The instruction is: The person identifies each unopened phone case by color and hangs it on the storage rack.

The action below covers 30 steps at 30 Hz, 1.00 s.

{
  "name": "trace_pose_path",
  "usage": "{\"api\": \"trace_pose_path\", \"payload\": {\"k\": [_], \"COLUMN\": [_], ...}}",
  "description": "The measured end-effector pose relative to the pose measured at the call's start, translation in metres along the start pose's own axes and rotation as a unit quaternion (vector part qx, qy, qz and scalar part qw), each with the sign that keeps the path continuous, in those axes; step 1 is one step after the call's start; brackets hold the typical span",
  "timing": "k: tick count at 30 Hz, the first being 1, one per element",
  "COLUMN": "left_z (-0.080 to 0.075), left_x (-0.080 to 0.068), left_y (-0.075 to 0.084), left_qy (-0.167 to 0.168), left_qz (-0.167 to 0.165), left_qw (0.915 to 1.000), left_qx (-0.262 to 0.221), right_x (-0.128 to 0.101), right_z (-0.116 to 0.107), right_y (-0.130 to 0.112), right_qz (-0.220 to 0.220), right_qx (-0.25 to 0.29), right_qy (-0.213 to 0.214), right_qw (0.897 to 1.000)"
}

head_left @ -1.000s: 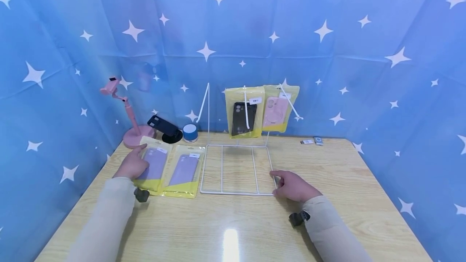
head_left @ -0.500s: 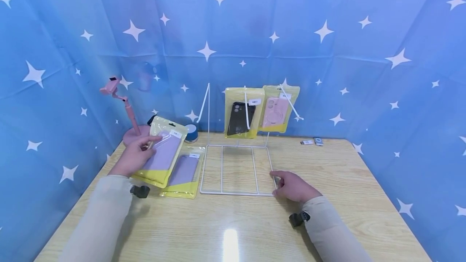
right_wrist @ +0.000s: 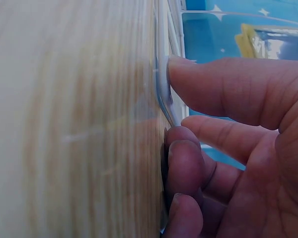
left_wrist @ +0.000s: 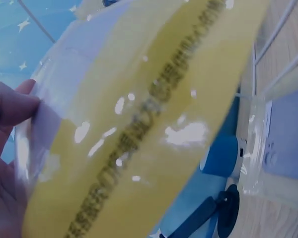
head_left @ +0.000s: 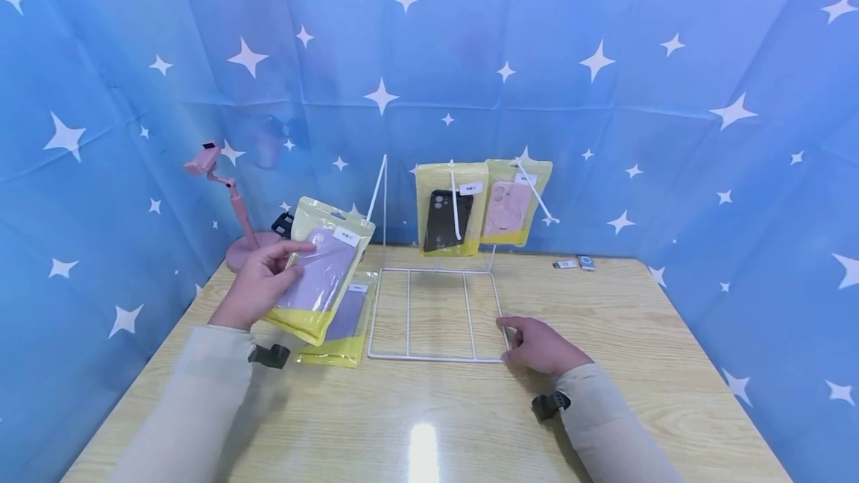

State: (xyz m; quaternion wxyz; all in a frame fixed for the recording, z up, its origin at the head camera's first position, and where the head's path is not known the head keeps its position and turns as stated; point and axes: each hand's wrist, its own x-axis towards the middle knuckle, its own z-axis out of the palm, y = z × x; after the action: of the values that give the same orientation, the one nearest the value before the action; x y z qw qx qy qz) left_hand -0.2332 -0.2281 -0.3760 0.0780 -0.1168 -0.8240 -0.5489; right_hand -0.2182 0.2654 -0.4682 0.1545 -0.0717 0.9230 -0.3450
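My left hand (head_left: 258, 282) pinches the left edge of a clear-and-yellow bag (head_left: 322, 267) with a purple phone case inside, held tilted above the table. Its top corner overlaps the lower end of the left hook (head_left: 377, 188) in the head view. Beneath it, partly covered, a second bagged purple phone case (head_left: 345, 326) lies flat. At the front right corner of the white wire display rack (head_left: 429, 358), my right hand (head_left: 543, 345) grips the base wire, thumb (right_wrist: 213, 82) on top. A bagged black phone case (head_left: 446, 222) and a bagged pink one (head_left: 508, 207) hang from the rack.
A pink phone stand (head_left: 241, 207) stands at the back left, beside a partly hidden black holder (head_left: 282, 224). The left wrist view shows a blue round speaker (left_wrist: 221, 156). Two small gadgets, one a white stick (head_left: 565, 264), lie at the back right before the starry curtain (head_left: 658, 140).
My left hand has lifted the left bagged purple case off the table and carried it rightward, over the other purple one. The right hand stays at the rack's corner.
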Motion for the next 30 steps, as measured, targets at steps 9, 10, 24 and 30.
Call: {"api": "trace_pose_path", "payload": {"k": [9, 10, 24, 30], "left_z": [0.009, 0.01, 0.021, 0.023], "left_x": [-0.011, -0.012, -0.026, -0.029], "left_y": [0.009, 0.01, 0.03, 0.035], "left_qy": [-0.013, -0.016, -0.081, -0.083], "left_qz": [0.078, 0.084, 0.143, 0.153], "left_qw": [0.9956, 0.9948, 0.9776, 0.9747], "left_qx": [-0.052, -0.056, -0.131, -0.14], "right_x": [-0.001, -0.002, -0.002, -0.001], "right_z": [0.001, 0.001, 0.0, 0.001], "right_y": [-0.001, -0.001, -0.001, -0.002], "right_qz": [0.002, 0.003, 0.005, 0.005], "right_qx": [-0.005, -0.005, -0.008, -0.008], "right_qy": [0.002, 0.002, 0.006, 0.006], "right_qw": [1.0, 1.0, 1.0, 1.0]}}
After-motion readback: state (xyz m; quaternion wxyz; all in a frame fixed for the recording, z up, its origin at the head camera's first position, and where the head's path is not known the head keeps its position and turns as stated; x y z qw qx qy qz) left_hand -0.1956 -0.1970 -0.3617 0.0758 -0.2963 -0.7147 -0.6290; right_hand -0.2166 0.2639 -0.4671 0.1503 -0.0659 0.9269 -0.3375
